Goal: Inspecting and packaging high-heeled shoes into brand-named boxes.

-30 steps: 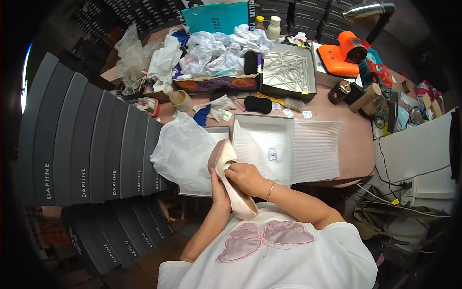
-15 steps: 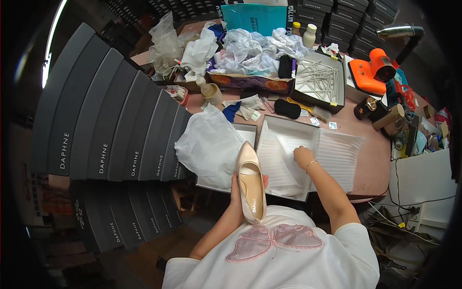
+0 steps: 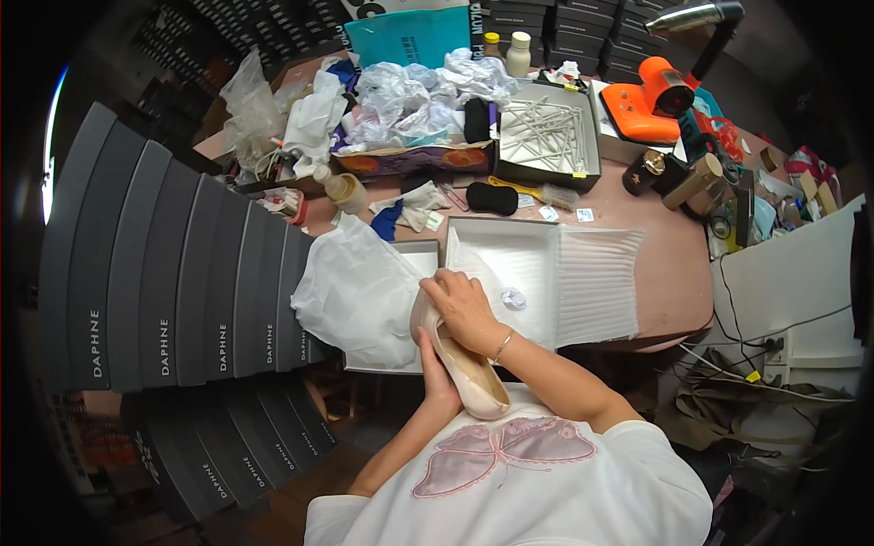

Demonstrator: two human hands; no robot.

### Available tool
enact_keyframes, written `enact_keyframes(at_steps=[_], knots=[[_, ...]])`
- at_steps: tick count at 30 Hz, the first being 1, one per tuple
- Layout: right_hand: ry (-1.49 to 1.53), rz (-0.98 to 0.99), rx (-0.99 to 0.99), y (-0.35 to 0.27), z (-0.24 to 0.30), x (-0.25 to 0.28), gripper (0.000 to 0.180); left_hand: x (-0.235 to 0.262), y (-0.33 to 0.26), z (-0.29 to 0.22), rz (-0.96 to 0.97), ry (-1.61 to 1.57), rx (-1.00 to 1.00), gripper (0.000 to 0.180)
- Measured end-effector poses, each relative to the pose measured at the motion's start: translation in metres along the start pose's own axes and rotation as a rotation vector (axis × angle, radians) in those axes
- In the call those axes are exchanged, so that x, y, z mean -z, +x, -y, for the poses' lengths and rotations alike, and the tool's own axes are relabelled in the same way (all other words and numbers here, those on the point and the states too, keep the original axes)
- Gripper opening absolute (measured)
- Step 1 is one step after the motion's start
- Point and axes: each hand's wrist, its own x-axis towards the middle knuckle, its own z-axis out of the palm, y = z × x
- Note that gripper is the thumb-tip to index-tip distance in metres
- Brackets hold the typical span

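Observation:
A pale beige pointed pump (image 3: 479, 389) is held over my lap, its toe pointing away from me. My left hand (image 3: 439, 375) grips its side from below. Over its front lies my right hand (image 3: 466, 314), fingers closed round the toe area and hiding most of it. Just beyond is an open shoebox (image 3: 460, 238) with white lining. A small crumpled white paper ball (image 3: 513, 298) lies in it. Ribbed white foam sheet (image 3: 601, 282) hangs over the box's right side. White tissue paper (image 3: 350, 282) spreads across a second box part (image 3: 421, 249) on the left.
Stacked dark shoeboxes (image 3: 173, 273) rise at my left. Behind the work are a tray of white sticks (image 3: 546, 132), a heap of crumpled paper (image 3: 410, 100), a black sponge (image 3: 492, 198), a brush (image 3: 557, 197) and a bottle (image 3: 346, 191). An orange device (image 3: 648, 105) stands back right.
My right hand has left the shoebox and come onto the pump's front. The paper ball now shows where that hand was. My left hand keeps its hold. The whole view has shifted.

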Motion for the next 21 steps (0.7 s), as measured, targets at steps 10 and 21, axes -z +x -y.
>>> enact_keyframes(at_steps=[10, 21], knots=[[-0.147, 0.407, -0.406, -0.076, -0.163, -0.049, 0.043, 0.010, -0.002, -0.013, -0.054, -0.032, 0.066, 0.080], [0.285, 0.138, 0.031, -0.034, -0.011, 0.024, 0.027, -0.004, 0.007, -0.005, 0.021, -0.008, -0.016, 0.068]])
